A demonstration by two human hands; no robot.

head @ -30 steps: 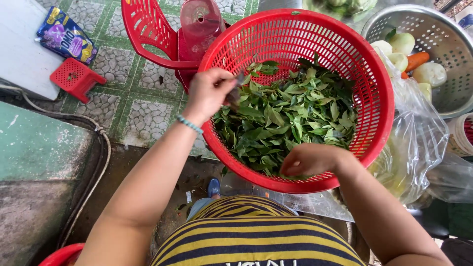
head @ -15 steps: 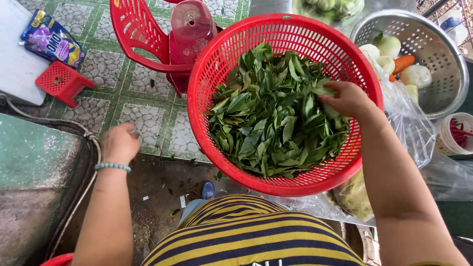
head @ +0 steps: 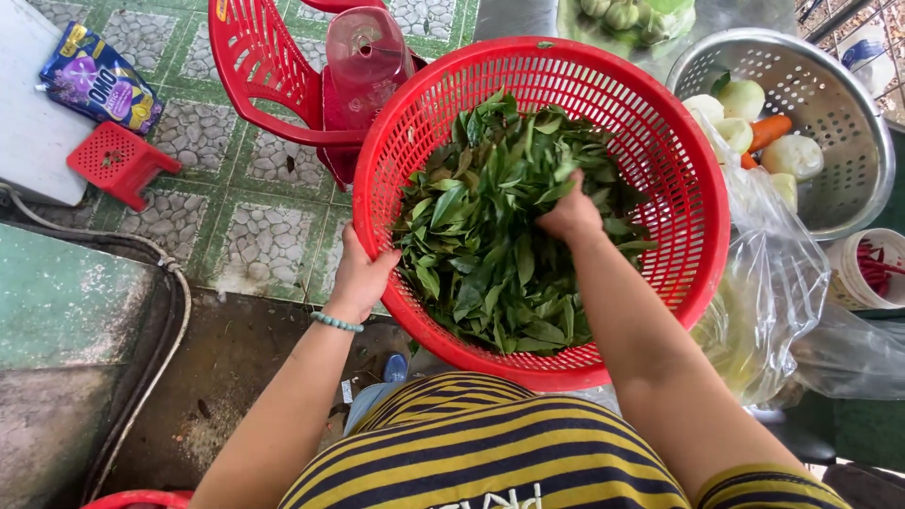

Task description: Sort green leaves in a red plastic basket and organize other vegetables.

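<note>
Tiled floor; round perforated basket (head: 679, 179); glossy leaves (head: 490, 236).

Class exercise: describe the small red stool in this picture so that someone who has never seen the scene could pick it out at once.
Start at the green and grey tiled floor in the upper left. The small red stool stands there beside a white slab, below a purple and yellow pouch. Unlike the red chair, it is low, square and backless.
</note>
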